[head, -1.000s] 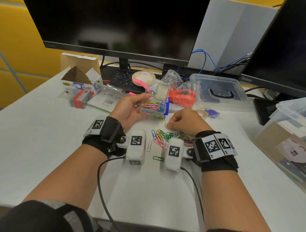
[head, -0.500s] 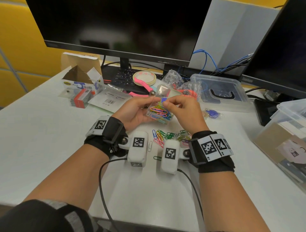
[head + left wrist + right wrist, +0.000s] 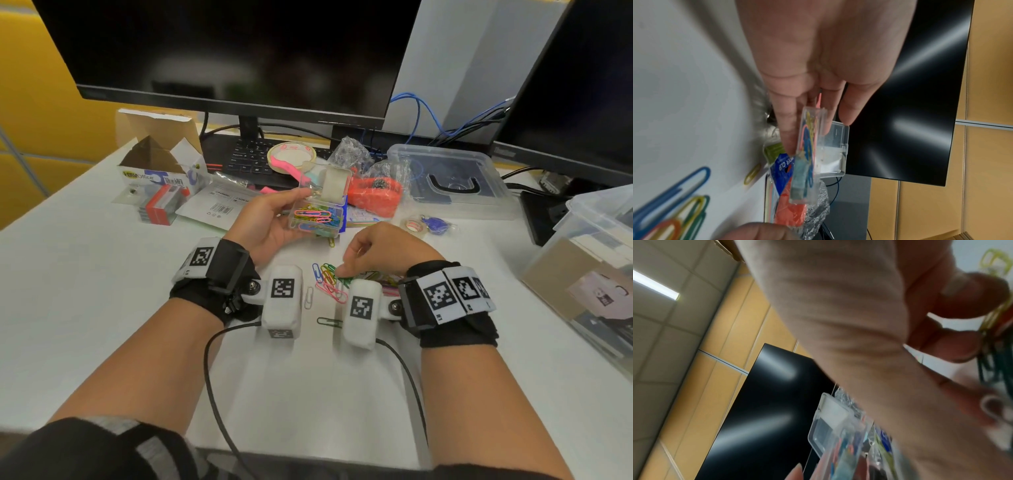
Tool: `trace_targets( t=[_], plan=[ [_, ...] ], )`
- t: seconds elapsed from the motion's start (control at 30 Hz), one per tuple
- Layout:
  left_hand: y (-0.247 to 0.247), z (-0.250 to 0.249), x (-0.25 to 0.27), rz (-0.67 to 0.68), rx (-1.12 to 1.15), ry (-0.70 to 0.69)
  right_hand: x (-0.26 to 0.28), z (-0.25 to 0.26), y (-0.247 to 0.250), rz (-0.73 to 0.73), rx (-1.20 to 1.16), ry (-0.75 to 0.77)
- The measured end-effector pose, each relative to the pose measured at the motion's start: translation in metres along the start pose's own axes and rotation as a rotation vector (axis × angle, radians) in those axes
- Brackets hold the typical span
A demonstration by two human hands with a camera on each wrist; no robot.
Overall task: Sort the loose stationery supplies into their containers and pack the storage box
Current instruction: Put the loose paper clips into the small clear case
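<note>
A person's left hand (image 3: 270, 224) holds a small clear clip case (image 3: 317, 214) above the white tabletop (image 3: 85, 274), fingers curled round its base, hinged lid standing open. The case is already partly filled with coloured paper clips.

The right hand (image 3: 376, 251) reaches down into the loose paper clips (image 3: 330, 279) scattered just below the case, fingers (image 3: 972, 293) drawn narrow and pinching a few green and yellow ones off the pile.

By this showing the sorting is at an early-to-middle stage: a good share of clips remains on the tabletop, including a white clip (image 3: 309, 297) and a dark clip (image 3: 329, 322) lying apart between the wrists.

The large clear storage box (image 3: 582, 274) waits at the right edge, its lid (image 3: 452, 181) lying separately behind; the tape roll (image 3: 291, 156) and cardboard carton (image 3: 161, 164) are not yet packed.
</note>
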State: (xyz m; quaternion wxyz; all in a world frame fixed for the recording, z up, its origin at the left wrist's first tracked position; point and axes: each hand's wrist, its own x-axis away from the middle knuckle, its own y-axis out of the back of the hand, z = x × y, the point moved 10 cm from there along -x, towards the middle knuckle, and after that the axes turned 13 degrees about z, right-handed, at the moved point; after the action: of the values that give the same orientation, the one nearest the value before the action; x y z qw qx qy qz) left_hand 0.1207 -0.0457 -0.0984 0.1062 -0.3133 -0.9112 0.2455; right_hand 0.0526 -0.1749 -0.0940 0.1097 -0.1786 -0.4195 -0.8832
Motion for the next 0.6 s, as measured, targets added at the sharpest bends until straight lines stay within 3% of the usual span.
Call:
trace_targets(
  t=[0.33,0.47,0.6],
  plan=[
    [0.003,0.002,-0.002,0.000,-0.008,-0.006,-0.006,0.006,-0.004,0.004,0.066,0.063],
    [0.003,0.002,-0.002,0.008,-0.010,-0.009,-0.001,-0.001,0.016,-0.114,0.025,0.075],
    [0.000,0.001,-0.003,0.031,-0.031,-0.007,0.009,-0.004,0.045,-0.390,-0.164,0.150]
  ],
)
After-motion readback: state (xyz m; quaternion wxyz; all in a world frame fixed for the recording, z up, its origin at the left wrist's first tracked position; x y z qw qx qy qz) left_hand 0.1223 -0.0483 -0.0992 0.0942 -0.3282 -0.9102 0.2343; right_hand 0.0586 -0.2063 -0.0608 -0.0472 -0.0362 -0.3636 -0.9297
